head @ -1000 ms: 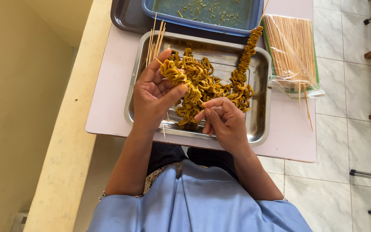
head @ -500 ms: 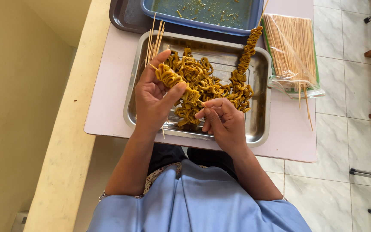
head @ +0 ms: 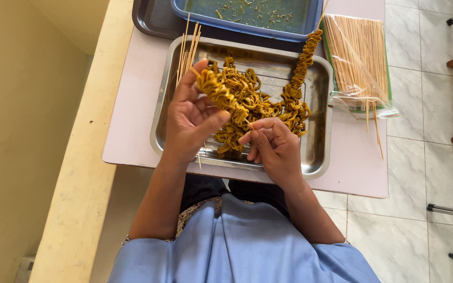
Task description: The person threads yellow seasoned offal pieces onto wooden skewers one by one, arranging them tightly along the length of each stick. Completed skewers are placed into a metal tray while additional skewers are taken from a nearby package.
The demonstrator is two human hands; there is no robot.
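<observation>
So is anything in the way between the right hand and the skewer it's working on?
Nothing visible: the right hand already pinches the end of the thin wooden skewer of yellow-brown folded meat, which the left hand holds above the steel tray.

The left hand [head: 192, 118] now sits slightly higher over the steel tray [head: 164, 99] than a second ago, its grip lifting the threaded skewer [head: 221, 94] further up. The right hand [head: 273, 147] has edged toward the skewer's lower tip, its fingers closer to it.
</observation>
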